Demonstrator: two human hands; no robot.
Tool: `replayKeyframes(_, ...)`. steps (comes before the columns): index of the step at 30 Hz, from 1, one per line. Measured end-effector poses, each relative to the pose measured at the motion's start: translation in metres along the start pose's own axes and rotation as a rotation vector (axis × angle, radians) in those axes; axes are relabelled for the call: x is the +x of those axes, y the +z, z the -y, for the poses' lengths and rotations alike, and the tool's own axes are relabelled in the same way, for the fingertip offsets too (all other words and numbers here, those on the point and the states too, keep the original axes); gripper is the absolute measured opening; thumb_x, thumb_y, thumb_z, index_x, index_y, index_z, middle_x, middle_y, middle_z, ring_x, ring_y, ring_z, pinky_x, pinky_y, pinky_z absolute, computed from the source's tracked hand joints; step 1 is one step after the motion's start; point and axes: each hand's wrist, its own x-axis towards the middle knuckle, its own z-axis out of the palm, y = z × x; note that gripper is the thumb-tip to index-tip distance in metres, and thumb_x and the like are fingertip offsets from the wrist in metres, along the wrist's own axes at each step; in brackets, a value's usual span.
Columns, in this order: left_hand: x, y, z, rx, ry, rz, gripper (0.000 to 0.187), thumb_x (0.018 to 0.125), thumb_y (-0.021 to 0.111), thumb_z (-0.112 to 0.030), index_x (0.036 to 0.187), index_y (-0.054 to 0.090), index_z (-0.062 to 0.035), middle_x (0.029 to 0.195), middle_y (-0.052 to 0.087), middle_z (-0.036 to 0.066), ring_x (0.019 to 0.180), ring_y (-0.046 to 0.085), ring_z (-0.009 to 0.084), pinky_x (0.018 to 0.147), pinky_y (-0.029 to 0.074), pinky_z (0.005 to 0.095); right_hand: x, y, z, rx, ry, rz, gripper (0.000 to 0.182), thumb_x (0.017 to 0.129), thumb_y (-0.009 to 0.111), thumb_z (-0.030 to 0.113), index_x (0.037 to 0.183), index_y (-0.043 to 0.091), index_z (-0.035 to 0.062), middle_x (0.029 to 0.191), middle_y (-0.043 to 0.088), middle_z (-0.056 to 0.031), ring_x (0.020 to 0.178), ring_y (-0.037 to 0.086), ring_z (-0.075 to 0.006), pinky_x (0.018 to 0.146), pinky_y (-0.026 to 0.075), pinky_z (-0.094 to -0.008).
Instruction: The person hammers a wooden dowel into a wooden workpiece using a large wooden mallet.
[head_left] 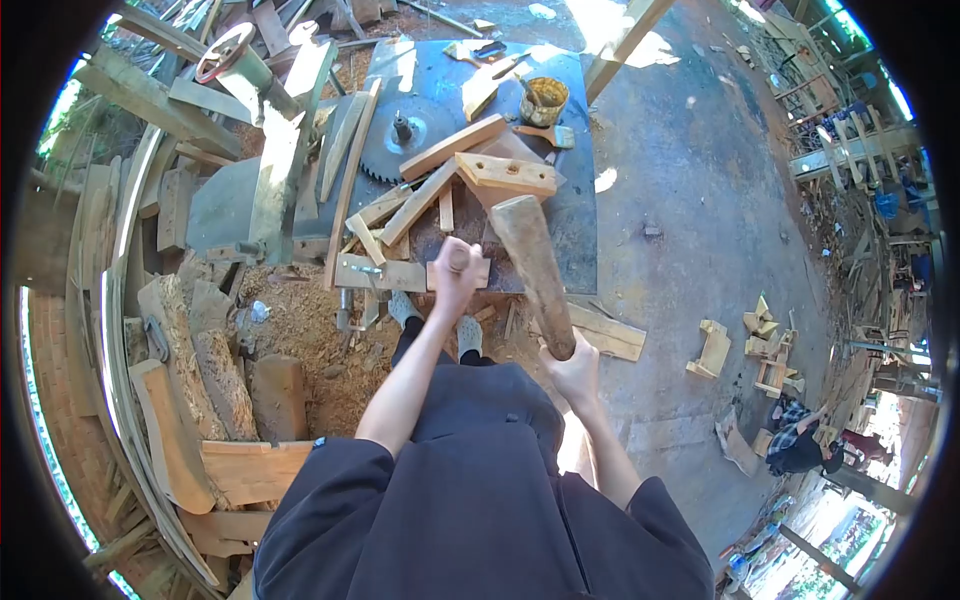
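Observation:
My left hand is closed around an upright tool with a round wooden handle; its lower end is hidden by the fist. Beneath it, a short wooden block lies at the near edge of the metal table. In my right hand is a thick wooden mallet shaped like a club, gripped at its narrow end. Its wide head slants up and forward, to the right of my left fist. Just beyond the head sits a pale wooden piece with holes, resting over other cut pieces.
The metal table carries a circular saw blade, loose wood strips, a stained pot and a brush. Wood chips and slabs lie at left. A person is at the far right, near wooden pieces.

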Motion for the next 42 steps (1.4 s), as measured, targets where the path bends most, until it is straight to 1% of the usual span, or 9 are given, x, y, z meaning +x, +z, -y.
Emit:
replayKeyframes(5, 0.004, -0.058, 0.016, -0.37, -0.211, -0.014, 0.016, 0.105, 0.071, -0.004, 0.099, 0.056, -0.0054, 0.092, 0.071, 0.006, 0.087, 0.073, 0.0141, 0.08, 0.058, 0.0296, 0.005, 0.004, -0.048, -0.123, 0.085, 0.049, 0.039, 0.083, 0.078, 0.027, 0.113, 0.075, 0.0019, 0.098, 0.078, -0.0278, 0.099, 0.077, -0.0436, 0.086, 0.06, -0.048)
replayKeyframes(17, -0.009, -0.059, 0.002, -0.272, -0.232, 0.008, 0.013, 0.106, 0.07, -0.006, 0.105, 0.058, -0.0049, 0.103, 0.074, 0.011, 0.106, 0.074, 0.0203, 0.099, 0.058, 0.0358, 0.008, 0.041, -0.1, -0.405, 0.203, 0.169, 0.056, 0.08, 0.08, 0.038, 0.122, 0.074, 0.0014, 0.105, 0.077, -0.0303, 0.108, 0.074, -0.0475, 0.098, 0.059, -0.0539)
replayKeyframes(26, -0.036, 0.003, -0.005, 0.199, 0.199, 0.013, 0.011, 0.098, 0.072, -0.002, 0.108, 0.069, -0.0048, 0.103, 0.07, 0.007, 0.095, 0.069, 0.0217, 0.083, 0.055, 0.0346, -0.024, 0.004, 0.026, -0.058, -0.358, -0.01, 0.04, 0.085, 0.087, 0.034, 0.099, 0.07, 0.001, 0.086, 0.077, -0.0248, 0.083, 0.078, -0.0437, 0.069, 0.059, -0.0487)
replayKeyframes(29, -0.035, 0.026, -0.034, 0.196, -0.147, 0.11, 0.015, 0.101, 0.075, -0.014, 0.106, 0.064, -0.0044, 0.103, 0.069, 0.01, 0.096, 0.068, 0.0223, 0.084, 0.055, 0.041, -0.022, 0.015, -0.001, 0.049, -0.564, -0.071, 0.04, 0.087, 0.089, 0.033, 0.102, 0.071, 0.0005, 0.082, 0.076, -0.0231, 0.08, 0.078, -0.0423, 0.069, 0.06, -0.0462)
replayKeyframes(31, -0.034, 0.048, -0.026, 0.18, 0.024, 0.036, 0.016, 0.099, 0.075, -0.011, 0.102, 0.061, -0.004, 0.1, 0.067, 0.012, 0.092, 0.067, 0.027, 0.081, 0.053, 0.0436, -0.014, 0.031, -0.02, -0.114, -0.114, 0.003, 0.041, 0.088, 0.09, 0.032, 0.105, 0.072, -0.0004, 0.081, 0.077, -0.0206, 0.078, 0.079, -0.0365, 0.07, 0.06, -0.0428)
replayKeyframes(34, -0.04, 0.067, -0.023, 0.243, 0.137, -0.057, 0.018, 0.091, 0.074, -0.001, 0.097, 0.057, -0.0025, 0.094, 0.062, 0.017, 0.086, 0.063, 0.0411, 0.078, 0.05, 0.0491, -0.012, 0.019, -0.035, -0.025, -0.107, -0.085, 0.041, 0.09, 0.088, 0.034, 0.107, 0.073, -0.0008, 0.083, 0.078, -0.0191, 0.078, 0.08, -0.0288, 0.073, 0.06, -0.0394)
replayKeyframes(35, -0.041, 0.072, -0.025, 0.24, 0.148, -0.105, 0.031, 0.075, 0.074, 0.01, 0.095, 0.054, -0.004, 0.094, 0.059, 0.017, 0.093, 0.059, 0.0411, 0.08, 0.048, 0.0488, -0.014, 0.01, -0.033, -0.076, -0.065, -0.086, 0.038, 0.092, 0.086, 0.032, 0.107, 0.074, -0.0006, 0.083, 0.078, -0.019, 0.078, 0.078, -0.0225, 0.074, 0.06, -0.0369)
replayKeyframes(40, -0.039, 0.07, -0.035, 0.185, 0.103, -0.118, 0.026, 0.08, 0.073, 0.009, 0.093, 0.054, -0.0023, 0.09, 0.058, 0.019, 0.091, 0.06, 0.0425, 0.078, 0.048, 0.0494, -0.026, 0.021, -0.058, 0.055, -0.128, -0.222, 0.035, 0.093, 0.084, 0.029, 0.109, 0.074, -0.0008, 0.083, 0.078, -0.0197, 0.078, 0.077, -0.0226, 0.074, 0.058, -0.0378)
replayKeyframes(42, -0.036, 0.069, -0.03, 0.216, 0.2, -0.113, 0.028, 0.077, 0.074, 0.009, 0.092, 0.053, -0.0035, 0.089, 0.058, 0.017, 0.091, 0.059, 0.0416, 0.08, 0.048, 0.049, -0.017, 0.019, -0.065, -0.153, -0.059, -0.032, 0.033, 0.093, 0.084, 0.027, 0.11, 0.074, -0.0005, 0.083, 0.076, -0.0199, 0.077, 0.075, -0.0207, 0.074, 0.058, -0.0371)
